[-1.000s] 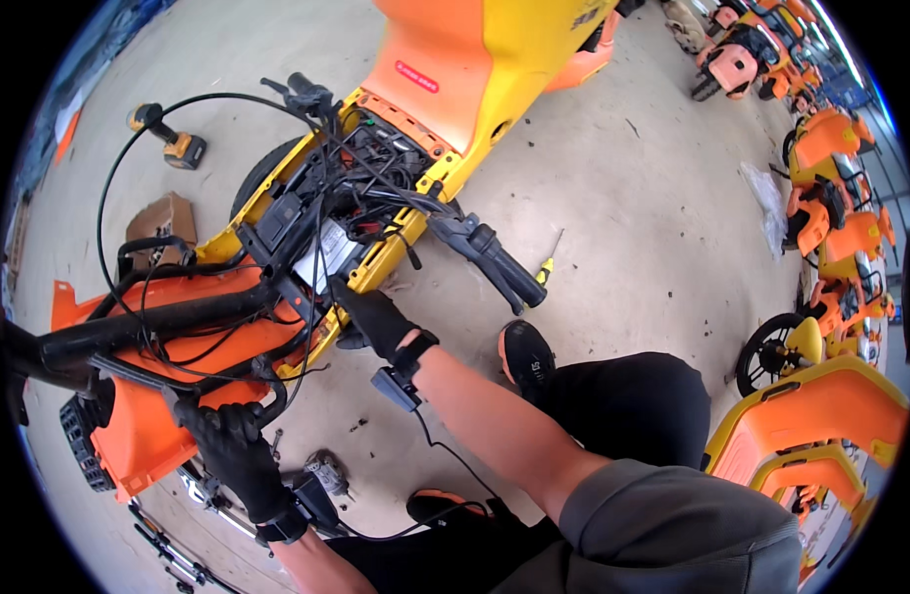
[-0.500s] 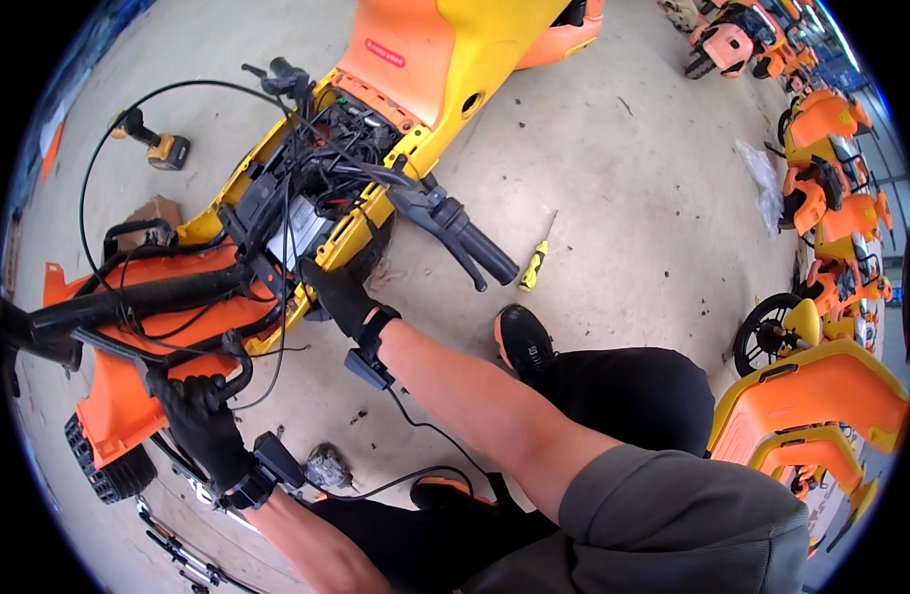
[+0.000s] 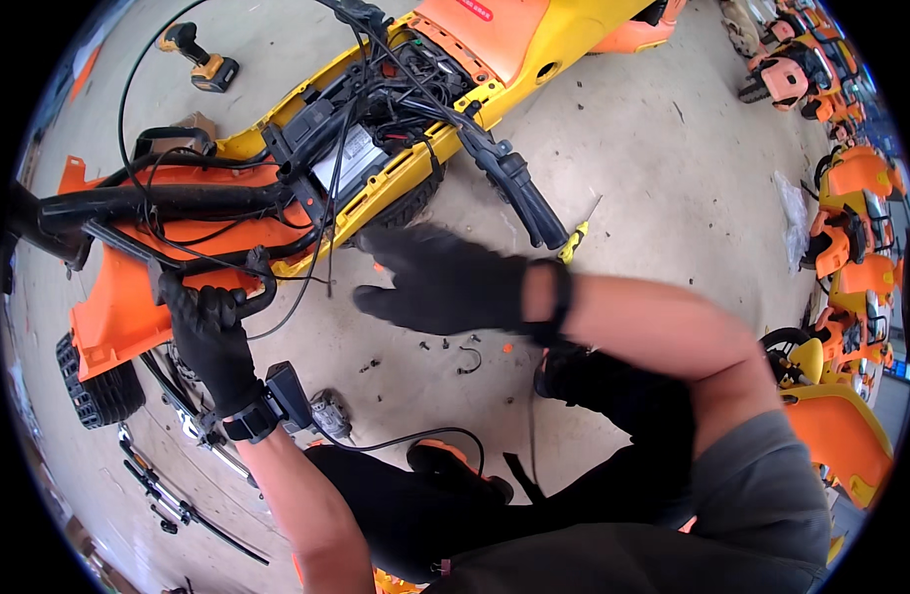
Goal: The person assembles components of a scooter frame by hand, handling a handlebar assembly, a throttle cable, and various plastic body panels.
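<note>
Before me lies a partly opened orange-and-yellow ride-on vehicle [image 3: 405,178], its black wires [image 3: 410,84] and a silver-grey box [image 3: 351,158] exposed. My left hand [image 3: 209,332], in a black glove, is closed around a curved black tube [image 3: 264,282] beside the orange lower panel [image 3: 113,307]. My right hand [image 3: 440,282], also gloved, is in the air over the floor, off the vehicle's near side. Its thumb stands apart from blurred fingers, and nothing shows in it. Beyond it is a black handlebar grip [image 3: 534,208].
A yellow screwdriver [image 3: 576,241] lies partly behind my right forearm. On the far-left floor is a cordless drill [image 3: 212,71]. Small loose parts [image 3: 465,358] are scattered near my feet, with a metal part [image 3: 330,411] by my left wrist. More orange vehicles [image 3: 861,228] line the right.
My right hand has come away from the vehicle's yellow edge and moved right, its fingers opening. My left hand stays on the tube. The whole view has shifted.
</note>
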### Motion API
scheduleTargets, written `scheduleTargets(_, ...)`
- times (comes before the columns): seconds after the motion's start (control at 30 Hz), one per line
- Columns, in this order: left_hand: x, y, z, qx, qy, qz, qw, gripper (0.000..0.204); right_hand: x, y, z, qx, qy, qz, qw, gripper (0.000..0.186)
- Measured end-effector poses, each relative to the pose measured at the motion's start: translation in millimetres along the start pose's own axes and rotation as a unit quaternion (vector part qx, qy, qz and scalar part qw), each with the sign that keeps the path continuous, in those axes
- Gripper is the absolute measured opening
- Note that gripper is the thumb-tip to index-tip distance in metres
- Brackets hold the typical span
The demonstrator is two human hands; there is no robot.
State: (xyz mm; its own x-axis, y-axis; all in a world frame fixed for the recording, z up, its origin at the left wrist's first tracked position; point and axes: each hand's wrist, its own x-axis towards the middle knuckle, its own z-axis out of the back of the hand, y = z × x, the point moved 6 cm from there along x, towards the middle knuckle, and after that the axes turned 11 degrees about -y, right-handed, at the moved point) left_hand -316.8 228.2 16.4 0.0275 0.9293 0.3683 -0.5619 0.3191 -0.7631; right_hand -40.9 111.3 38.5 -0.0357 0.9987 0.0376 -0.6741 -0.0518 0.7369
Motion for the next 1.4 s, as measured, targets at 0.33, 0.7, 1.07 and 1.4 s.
scheduleTargets(0.33, -12, -16, -20, 0.149, -0.003, -0.205, 0.967, 0.052, -106, -330, 156, 0.267, -0.158, -0.326, 0.893, 0.029)
scheduleTargets(0.7, 10, 17, 31, 0.367, 0.051, -0.206, 0.906, 0.015, -22, -362, -17, -0.03, -0.213, -0.195, 0.957, 0.055)
scheduleTargets(1.07, 13, 52, 14, -0.289, 0.066, 0.111, 0.949, 0.06, -6, -378, -33, -0.044, -0.249, -0.247, 0.936, 0.049)
scheduleTargets(1.4, 24, 51, 17, -0.243, 0.021, 0.092, 0.965, 0.055, -2, -387, -28, -0.041, -0.297, -0.214, 0.929, 0.034)
